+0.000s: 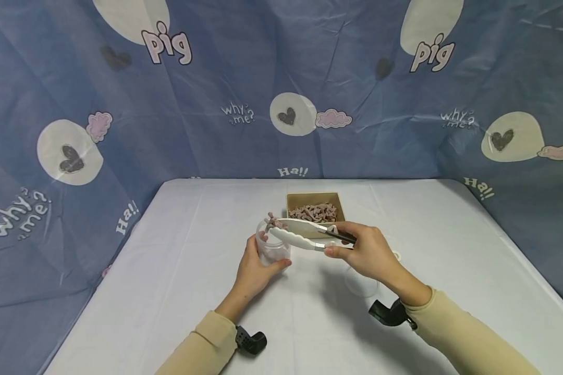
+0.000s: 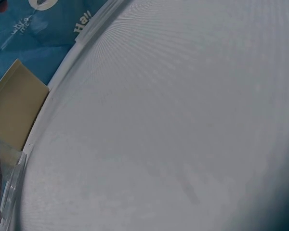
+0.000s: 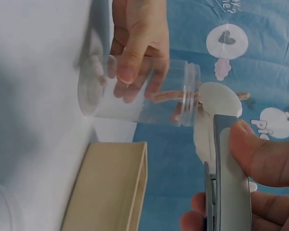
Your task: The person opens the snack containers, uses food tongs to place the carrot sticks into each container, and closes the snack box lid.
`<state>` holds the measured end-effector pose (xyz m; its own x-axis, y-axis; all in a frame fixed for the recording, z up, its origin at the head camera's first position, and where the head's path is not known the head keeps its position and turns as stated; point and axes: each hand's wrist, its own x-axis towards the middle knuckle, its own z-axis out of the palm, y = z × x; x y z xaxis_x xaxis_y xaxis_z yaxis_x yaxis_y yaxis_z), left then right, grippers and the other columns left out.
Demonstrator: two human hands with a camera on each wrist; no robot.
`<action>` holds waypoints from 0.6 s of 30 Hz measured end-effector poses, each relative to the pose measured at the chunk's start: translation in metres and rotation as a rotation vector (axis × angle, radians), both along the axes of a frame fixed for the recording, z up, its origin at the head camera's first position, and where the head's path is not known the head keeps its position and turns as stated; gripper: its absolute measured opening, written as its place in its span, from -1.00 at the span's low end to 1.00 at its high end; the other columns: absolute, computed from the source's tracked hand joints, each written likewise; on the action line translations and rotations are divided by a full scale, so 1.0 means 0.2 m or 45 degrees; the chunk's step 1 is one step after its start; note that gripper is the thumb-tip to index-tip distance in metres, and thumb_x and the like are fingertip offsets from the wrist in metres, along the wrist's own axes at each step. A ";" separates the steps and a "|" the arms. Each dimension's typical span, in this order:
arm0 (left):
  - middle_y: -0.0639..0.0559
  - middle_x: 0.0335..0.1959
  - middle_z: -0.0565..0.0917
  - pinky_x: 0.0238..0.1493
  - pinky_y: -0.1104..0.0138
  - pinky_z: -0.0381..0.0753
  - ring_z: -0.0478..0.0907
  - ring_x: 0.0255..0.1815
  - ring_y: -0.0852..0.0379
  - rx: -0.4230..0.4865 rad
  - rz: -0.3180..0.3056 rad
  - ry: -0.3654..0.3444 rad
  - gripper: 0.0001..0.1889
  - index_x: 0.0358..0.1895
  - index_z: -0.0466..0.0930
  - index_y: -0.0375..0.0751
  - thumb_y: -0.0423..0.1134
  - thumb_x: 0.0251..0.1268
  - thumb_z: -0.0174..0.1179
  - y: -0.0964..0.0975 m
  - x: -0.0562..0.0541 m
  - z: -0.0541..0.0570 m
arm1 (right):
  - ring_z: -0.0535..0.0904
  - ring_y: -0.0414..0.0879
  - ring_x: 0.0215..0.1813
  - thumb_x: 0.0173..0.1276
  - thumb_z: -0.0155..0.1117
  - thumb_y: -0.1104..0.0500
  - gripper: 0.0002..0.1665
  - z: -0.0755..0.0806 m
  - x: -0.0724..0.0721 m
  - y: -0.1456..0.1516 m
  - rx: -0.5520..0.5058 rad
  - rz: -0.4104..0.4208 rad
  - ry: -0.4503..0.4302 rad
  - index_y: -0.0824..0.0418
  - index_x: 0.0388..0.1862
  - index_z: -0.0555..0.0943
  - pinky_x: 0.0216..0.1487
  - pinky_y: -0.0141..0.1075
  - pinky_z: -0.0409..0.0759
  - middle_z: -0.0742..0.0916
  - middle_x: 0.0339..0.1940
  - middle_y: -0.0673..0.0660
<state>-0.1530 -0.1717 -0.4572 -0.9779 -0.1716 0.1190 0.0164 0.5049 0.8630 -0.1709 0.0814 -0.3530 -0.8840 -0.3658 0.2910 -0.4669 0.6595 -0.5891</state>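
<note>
Blue printed fabric backdrop (image 1: 258, 62), creased, with white lettering, pale blobs and grey hearts, across the top of the frame; below it we have a bench (image 1: 183, 271) under smooth white cloth. At centre we see a clear plastic jar (image 1: 274, 253), cylindrical, ridged at the neck, mouth up, roughly upright; we can't tell whether its base touches the bench. The left hand (image 1: 257, 273) is curled round the jar, thumb in front. The right hand (image 1: 368, 251) has thumb and fingers closed on the handles of the tongs (image 1: 294, 239): white scalloped heads, metal and black handle parts. We note brown, knobbly, twisted strips (image 1: 274, 222) between the tong tips at the jar mouth; in the right wrist view one strip reaches inside. Behind, upper centre of the bench, an open tan box (image 1: 311, 200), rectangular, matt, holds a heap of similar pieces (image 1: 316, 212). Right of centre, partly under the right hand, a clear round disc (image 1: 361, 283) lies flat. Both sleeves (image 1: 202, 344) are beige.
</note>
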 end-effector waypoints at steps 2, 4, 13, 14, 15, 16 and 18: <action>-0.26 0.41 0.38 0.45 -0.11 0.27 0.31 0.46 -0.23 0.006 -0.002 -0.002 0.05 0.44 0.10 -0.21 0.08 -0.07 0.54 0.00 0.00 0.00 | 0.58 -0.14 -0.34 0.05 0.58 0.08 -0.44 0.02 0.00 0.00 0.023 0.001 0.004 0.24 0.05 0.68 -0.21 -0.25 0.54 0.81 -0.15 0.13; -0.25 0.41 0.38 0.46 -0.11 0.26 0.30 0.47 -0.23 0.015 -0.003 -0.003 0.05 0.44 0.10 -0.20 0.08 -0.07 0.54 0.00 0.00 0.00 | 0.60 -0.10 -0.30 0.05 0.58 0.08 -0.42 0.03 -0.01 0.00 0.044 -0.002 0.003 0.25 0.06 0.68 -0.16 -0.21 0.55 0.81 -0.12 0.14; -0.22 0.39 0.39 0.43 -0.14 0.28 0.32 0.45 -0.22 0.031 -0.016 -0.007 0.04 0.44 0.10 -0.16 0.08 -0.07 0.54 0.00 0.00 0.00 | 0.49 -0.18 -0.42 0.08 0.57 0.05 -0.34 0.06 -0.01 0.01 0.077 -0.004 -0.022 0.29 0.14 0.63 -0.18 -0.20 0.54 0.78 -0.01 0.20; -0.22 0.39 0.39 0.43 -0.14 0.28 0.32 0.45 -0.22 0.029 -0.017 -0.007 0.04 0.44 0.10 -0.16 0.08 -0.06 0.54 0.00 0.00 0.00 | 0.47 -0.18 -0.46 0.08 0.57 0.05 -0.34 0.07 -0.02 0.01 0.072 -0.005 -0.029 0.29 0.15 0.63 -0.21 -0.22 0.53 0.78 -0.01 0.21; -0.22 0.39 0.39 0.43 -0.14 0.29 0.33 0.44 -0.22 0.027 -0.017 -0.009 0.04 0.44 0.10 -0.17 0.08 -0.06 0.53 0.00 0.00 0.00 | 0.47 -0.18 -0.48 0.08 0.56 0.04 -0.33 0.07 -0.02 0.02 0.068 -0.009 -0.037 0.29 0.15 0.62 -0.23 -0.23 0.52 0.77 -0.01 0.21; -0.23 0.39 0.39 0.43 -0.14 0.29 0.33 0.44 -0.22 0.026 -0.018 -0.009 0.03 0.44 0.09 -0.17 0.08 -0.05 0.53 0.00 0.00 0.00 | 0.49 -0.17 -0.47 0.09 0.56 0.03 -0.32 0.08 -0.03 0.02 0.067 -0.016 -0.038 0.29 0.16 0.62 -0.23 -0.22 0.53 0.77 0.00 0.22; -0.24 0.39 0.39 0.42 -0.14 0.29 0.33 0.44 -0.23 0.025 -0.019 -0.006 0.03 0.44 0.09 -0.19 0.07 -0.03 0.52 0.00 0.00 0.00 | 0.59 -0.08 -0.40 0.10 0.55 0.01 -0.31 0.09 -0.06 0.04 0.070 -0.036 -0.041 0.28 0.18 0.60 -0.19 -0.15 0.57 0.77 0.01 0.23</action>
